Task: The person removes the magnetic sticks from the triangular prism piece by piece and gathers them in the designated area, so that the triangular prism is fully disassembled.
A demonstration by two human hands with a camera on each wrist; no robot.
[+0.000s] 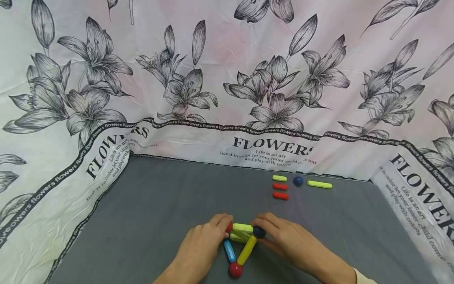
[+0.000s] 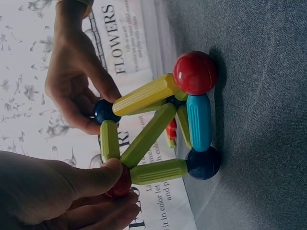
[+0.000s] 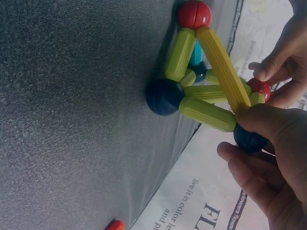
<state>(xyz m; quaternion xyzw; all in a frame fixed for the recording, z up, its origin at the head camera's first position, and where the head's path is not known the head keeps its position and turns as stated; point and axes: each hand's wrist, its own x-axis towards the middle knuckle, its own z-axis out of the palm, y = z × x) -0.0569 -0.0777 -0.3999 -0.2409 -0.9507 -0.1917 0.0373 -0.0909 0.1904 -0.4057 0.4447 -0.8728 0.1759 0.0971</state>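
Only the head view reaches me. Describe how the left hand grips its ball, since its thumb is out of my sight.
Observer: In the left wrist view, the left hand pinches a red ball between thumb and fingers.
Operator: Now tell me what the yellow stick hides from me.
Observer: The right wrist view shows a yellow-green stick running from the front red ball to a lower dark blue ball.

The head view looks forward and down over the glossy multicoloured ball-and-rod frame; the wrist views, close at its left and right, share it.
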